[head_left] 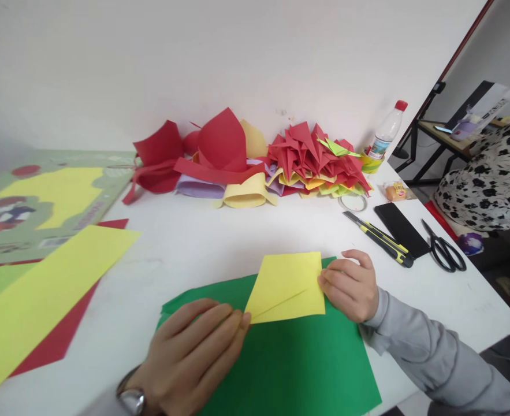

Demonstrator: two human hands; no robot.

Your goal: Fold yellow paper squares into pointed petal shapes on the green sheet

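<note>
Left hand (194,349) pinches the near-left corner of the folded yellow paper (291,277); right hand (352,286) grips its right edge. Paper is over the green sheet's (306,370) far part, contact unclear, between both hands, neither nearer; flap edge slants from left fingertips away rightward. Left of green sheet: yellow strip (59,294). Beyond: red folded pieces (311,153). Right, farther back: cutter (380,238), scissors (443,248). Nothing blocks either hand.
</note>
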